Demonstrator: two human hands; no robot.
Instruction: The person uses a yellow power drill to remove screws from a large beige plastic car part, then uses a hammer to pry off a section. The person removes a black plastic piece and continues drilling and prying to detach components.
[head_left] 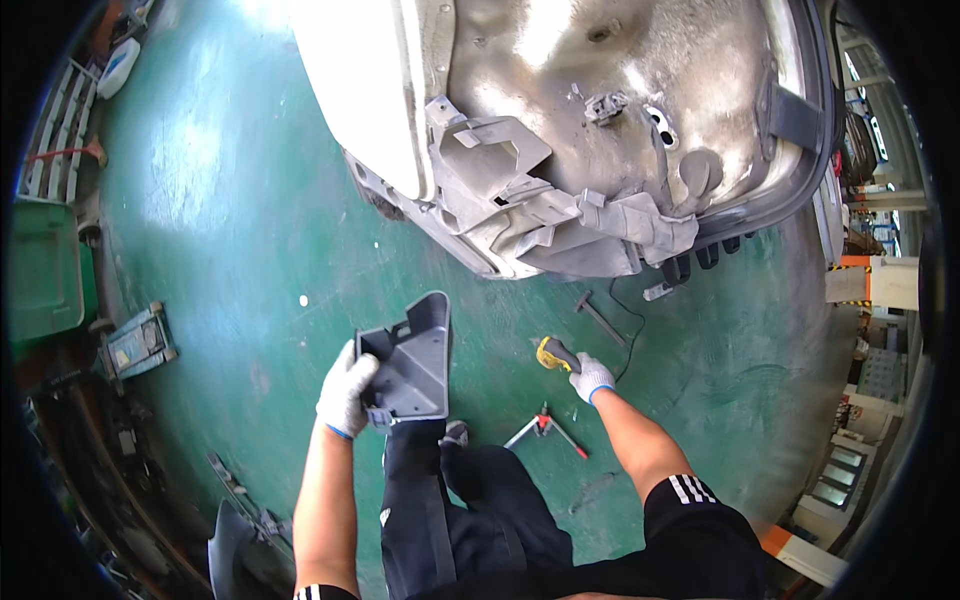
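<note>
My left hand [344, 390], in a white knit glove, is closed round the left side of a dark grey moulded plastic trim piece [420, 368]. This angular, tray-like part is held over my leg, its hollow side facing up. Out to the right, my gloved right hand [592, 379] grips the dark handle of a yellow-and-black hand-held power tool [550, 354]; its exact kind is unclear. Beyond both hands stands a vehicle body [640, 80] with crumpled, bare metal [560, 215] along its near edge. Neither hand touches the vehicle.
On the green floor [240, 250] lie a hammer [601, 318], a thin black cable [636, 330] and a red-handled tool with spread arms [544, 424]. A wheeled dolly [138, 345] and a green bin [48, 270] stand at left. Dark curved parts [240, 550] lie at lower left.
</note>
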